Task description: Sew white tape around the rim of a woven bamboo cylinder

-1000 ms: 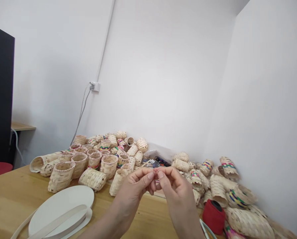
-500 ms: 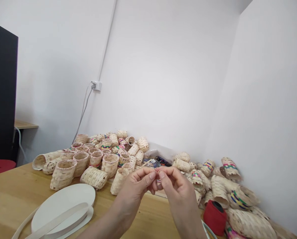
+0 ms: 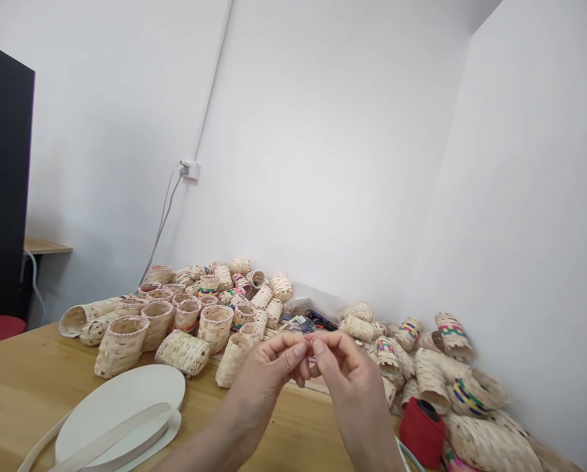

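Note:
My left hand (image 3: pixel 274 370) and my right hand (image 3: pixel 347 377) meet fingertip to fingertip above the table. Both are closed in a pinch, thumbs against index fingers. Between the tips shows a thin reddish strand (image 3: pixel 308 338), mostly hidden by the fingers; its ends cannot be made out. Just beyond my left hand stands a small woven basket (image 3: pixel 233 359) of pale strips. Another woven basket (image 3: pixel 183 352) lies on its side farther left.
Several woven baskets (image 3: pixel 216 328) crowd the table's back left, some with pink-stitched rims. More baskets (image 3: pixel 490 439) are heaped at right, beside a red object with a dark top (image 3: pixel 422 429). A white disc-shaped roll of strip (image 3: pixel 121 410) lies front left on the wooden table (image 3: pixel 293 432).
The view has shifted slightly, so the table things sit a little farther left. Both hands keep the same pinch, with almost no movement at the fingertips.

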The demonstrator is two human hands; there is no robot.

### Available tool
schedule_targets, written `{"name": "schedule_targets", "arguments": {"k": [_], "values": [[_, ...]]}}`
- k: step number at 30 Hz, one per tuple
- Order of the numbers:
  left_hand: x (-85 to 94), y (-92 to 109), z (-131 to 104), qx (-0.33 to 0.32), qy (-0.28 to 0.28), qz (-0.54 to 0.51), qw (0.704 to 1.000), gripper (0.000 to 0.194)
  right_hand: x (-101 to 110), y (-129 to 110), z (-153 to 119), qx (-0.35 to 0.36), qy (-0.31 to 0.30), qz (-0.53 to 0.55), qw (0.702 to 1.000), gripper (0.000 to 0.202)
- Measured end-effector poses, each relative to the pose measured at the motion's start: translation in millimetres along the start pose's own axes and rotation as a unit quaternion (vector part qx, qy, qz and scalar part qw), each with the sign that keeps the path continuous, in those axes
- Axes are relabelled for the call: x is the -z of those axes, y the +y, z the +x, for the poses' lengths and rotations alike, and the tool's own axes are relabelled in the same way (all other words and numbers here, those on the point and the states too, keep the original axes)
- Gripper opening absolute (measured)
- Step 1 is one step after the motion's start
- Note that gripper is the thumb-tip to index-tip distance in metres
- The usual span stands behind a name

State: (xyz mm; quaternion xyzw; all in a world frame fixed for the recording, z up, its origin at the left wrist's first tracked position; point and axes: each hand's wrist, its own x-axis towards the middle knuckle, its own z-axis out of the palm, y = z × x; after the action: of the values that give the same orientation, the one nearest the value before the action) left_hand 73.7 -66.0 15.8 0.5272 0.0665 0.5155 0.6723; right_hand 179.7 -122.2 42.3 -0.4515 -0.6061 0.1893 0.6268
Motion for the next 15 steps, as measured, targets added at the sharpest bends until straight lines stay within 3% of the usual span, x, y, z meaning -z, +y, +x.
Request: {"name": "schedule_targets", "arguments": {"k": [15], "values": [[-0.2, 0.3, -0.1, -0.005, 0.000, 0.003, 1.000, 0.025, -0.3, 1.5, 1.9, 0.008, -0.001, 0.000, 1.000, 0.025]]}}
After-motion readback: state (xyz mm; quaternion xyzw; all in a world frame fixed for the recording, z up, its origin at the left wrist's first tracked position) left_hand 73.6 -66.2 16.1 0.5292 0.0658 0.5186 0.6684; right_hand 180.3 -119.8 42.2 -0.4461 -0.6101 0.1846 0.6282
